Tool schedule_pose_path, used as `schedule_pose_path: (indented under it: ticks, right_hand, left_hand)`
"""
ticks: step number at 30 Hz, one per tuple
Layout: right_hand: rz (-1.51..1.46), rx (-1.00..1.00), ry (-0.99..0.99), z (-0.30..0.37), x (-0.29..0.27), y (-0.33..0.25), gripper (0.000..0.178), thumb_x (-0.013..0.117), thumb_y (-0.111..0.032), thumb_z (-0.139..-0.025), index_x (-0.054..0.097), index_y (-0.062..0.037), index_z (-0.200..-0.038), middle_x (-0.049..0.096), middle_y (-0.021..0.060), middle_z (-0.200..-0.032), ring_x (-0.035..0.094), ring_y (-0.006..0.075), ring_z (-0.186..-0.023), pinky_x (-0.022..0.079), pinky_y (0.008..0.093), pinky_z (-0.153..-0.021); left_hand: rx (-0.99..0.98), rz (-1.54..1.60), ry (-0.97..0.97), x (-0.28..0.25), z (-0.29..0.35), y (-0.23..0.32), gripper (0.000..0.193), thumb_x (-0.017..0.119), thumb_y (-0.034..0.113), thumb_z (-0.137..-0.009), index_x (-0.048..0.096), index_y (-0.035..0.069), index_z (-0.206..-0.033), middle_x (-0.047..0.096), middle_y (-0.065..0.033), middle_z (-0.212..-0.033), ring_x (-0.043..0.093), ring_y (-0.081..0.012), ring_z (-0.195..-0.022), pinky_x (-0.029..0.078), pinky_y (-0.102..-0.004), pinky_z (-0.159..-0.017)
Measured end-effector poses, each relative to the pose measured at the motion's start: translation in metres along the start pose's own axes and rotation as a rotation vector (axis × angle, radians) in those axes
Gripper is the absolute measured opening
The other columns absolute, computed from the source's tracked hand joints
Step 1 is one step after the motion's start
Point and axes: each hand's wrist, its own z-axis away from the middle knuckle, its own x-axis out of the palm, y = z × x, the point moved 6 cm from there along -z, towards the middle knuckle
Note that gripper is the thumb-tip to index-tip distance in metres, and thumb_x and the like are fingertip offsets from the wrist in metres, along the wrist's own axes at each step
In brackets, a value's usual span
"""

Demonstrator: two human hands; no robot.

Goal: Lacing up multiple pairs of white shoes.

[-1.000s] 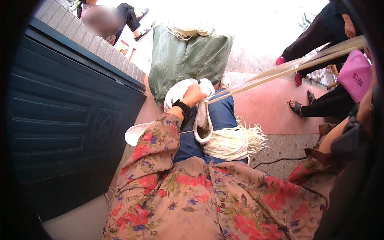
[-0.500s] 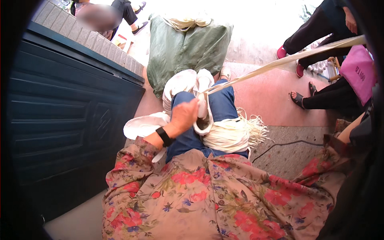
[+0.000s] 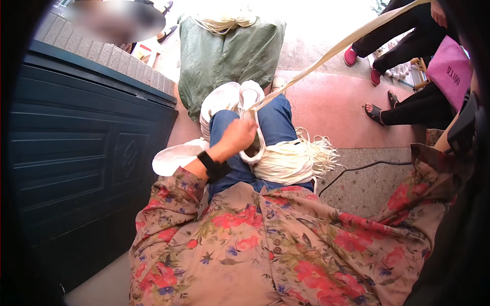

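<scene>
A white shoe (image 3: pixel 251 91) rests between my knees, its toe pointing away from me. My left hand (image 3: pixel 239 135), with a dark band at the wrist, is closed on the shoe's side by the opening. Long cream laces (image 3: pixel 326 56) run from the top of the shoe, stretched up to the upper right. At the right edge my right forearm (image 3: pixel 453 125) shows, raised, but its hand is out of the picture. A thick bundle of cream laces (image 3: pixel 283 164) lies across my right thigh.
Stacked white shoes (image 3: pixel 218 99) stand beyond my left knee, and another white shoe (image 3: pixel 176 157) lies beside my left thigh. Ahead is a green sack (image 3: pixel 229 56) topped with laces (image 3: pixel 224 21). A dark blue door (image 3: pixel 87 148) stands left. People's legs (image 3: pixel 408 115) are at right.
The laces have drawn out farther toward the upper right, at a steeper slant. My left hand stays at the shoe. The whole view has shifted slightly.
</scene>
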Motion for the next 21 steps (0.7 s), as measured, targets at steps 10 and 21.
schedule_pose_path:
  ticks: [10, 21]
  right_hand:
    - [0.135, 0.213, 0.159, 0.076, -0.049, 0.049, 0.024, 0.049, -0.02, -0.092, 0.055, 0.0025, -0.097, 0.063, 0.0106, -0.077, 0.061, 0.0181, -0.073, 0.046, 0.032, -0.075]
    - [0.101, 0.198, 0.157, 0.08, -0.036, 0.054, 0.027, 0.05, -0.021, -0.092, 0.055, 0.0047, -0.1, 0.063, 0.012, -0.078, 0.062, 0.0185, -0.074, 0.047, 0.032, -0.077]
  left_hand:
    - [0.081, 0.169, -0.097, -0.04, -0.036, 0.059, 0.035, 0.064, 0.019, -0.079, 0.057, 0.005, -0.11, 0.055, -0.007, -0.063, 0.051, -0.0134, -0.058, 0.041, -0.0285, -0.056]
    - [-0.179, 0.414, 0.028, -0.08, -0.026, 0.008, 0.017, 0.056, 0.013, -0.085, 0.063, 0.0, -0.094, 0.056, 0.0007, -0.069, 0.05, -0.0069, -0.059, 0.042, -0.0207, -0.052]
